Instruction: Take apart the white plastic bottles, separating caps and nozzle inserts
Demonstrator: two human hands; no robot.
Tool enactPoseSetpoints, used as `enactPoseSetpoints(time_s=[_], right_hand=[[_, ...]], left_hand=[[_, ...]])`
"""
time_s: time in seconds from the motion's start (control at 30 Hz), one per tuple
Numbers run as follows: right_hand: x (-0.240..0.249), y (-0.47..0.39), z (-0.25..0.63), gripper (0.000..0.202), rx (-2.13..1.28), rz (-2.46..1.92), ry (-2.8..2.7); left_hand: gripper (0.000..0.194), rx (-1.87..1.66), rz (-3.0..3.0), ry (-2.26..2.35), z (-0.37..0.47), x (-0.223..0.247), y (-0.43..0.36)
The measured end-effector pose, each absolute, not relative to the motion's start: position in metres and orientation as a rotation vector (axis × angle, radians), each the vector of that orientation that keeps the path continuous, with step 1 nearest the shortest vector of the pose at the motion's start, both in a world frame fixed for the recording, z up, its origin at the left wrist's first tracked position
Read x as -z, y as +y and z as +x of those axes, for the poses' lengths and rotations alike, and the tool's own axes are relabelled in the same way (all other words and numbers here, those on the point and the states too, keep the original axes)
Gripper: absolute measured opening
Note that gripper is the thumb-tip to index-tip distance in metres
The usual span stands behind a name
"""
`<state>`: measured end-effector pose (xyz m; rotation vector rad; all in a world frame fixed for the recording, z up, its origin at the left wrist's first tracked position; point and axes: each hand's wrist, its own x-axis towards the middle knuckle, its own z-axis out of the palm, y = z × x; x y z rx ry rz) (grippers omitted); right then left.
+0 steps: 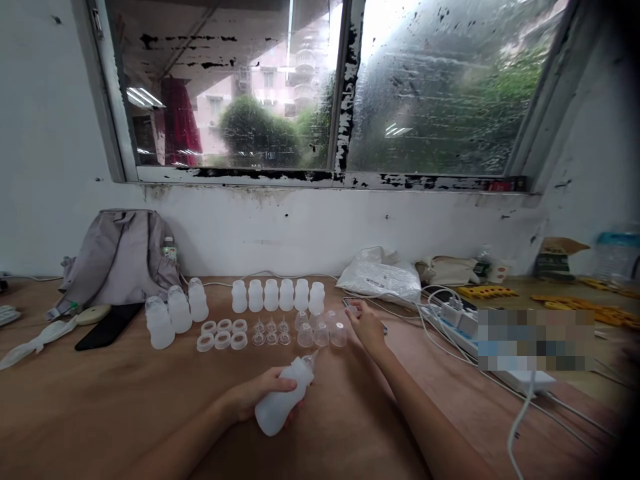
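Observation:
My left hand (273,393) is wrapped round a frosted white baby bottle (276,408), tilted with its top to the upper right. A collar and a clear teat (310,361) sit on its neck. Farther off, my right hand (367,325) pinches a clear dome cap (353,310) at the right end of the cap group; the fingers partly hide it. Several more clear dome caps (321,335) stand just left of that hand. Beside them are several clear teats (271,333) and white collar rings (223,340). Behind stands a row of open-topped bottles (271,295).
Several capped bottles (180,312) stand at left, near a black phone (107,327) and a grey backpack (120,257). A plastic bag (380,275) lies against the wall. On the right are white cables (450,350), a power strip (525,377) and yellow parts (575,310).

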<state>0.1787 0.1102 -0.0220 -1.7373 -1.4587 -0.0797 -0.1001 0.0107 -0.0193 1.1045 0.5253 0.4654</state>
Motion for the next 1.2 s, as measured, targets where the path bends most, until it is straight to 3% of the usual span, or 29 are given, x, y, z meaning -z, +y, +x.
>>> enactPoseSetpoints(time_s=[0.27,0.47,0.7,0.9,1.1,1.2], right_hand=[[0.045,0.126,0.186,0.026,-0.038,-1.748,-1.549],[0.015,0.104,0.161,0.03,0.174,-1.41,-1.536],[0.009,0.043,0.077,0.03,-0.493,-1.048,-1.916],[0.018,0.027,0.05,0.024,-0.555,-1.15,-1.681],[0.007,0.016,0.051,0.029,-0.796,-0.965,-1.657],[0.004,0.024,0.06,0.028,-0.948,-0.825,-1.695]], left_hand=[[0.047,-0.571,1.1,0.551,-0.1,0.021,0.012],[0.052,-0.665,1.257,0.64,-0.096,0.021,0.015],[0.045,-1.07,1.782,1.227,-0.091,0.022,0.025],[0.036,-1.076,1.835,1.078,-0.089,0.021,0.015],[0.026,-0.511,1.082,0.553,-0.086,0.013,0.002],[0.032,-0.482,0.829,0.324,-0.095,0.014,0.006]])
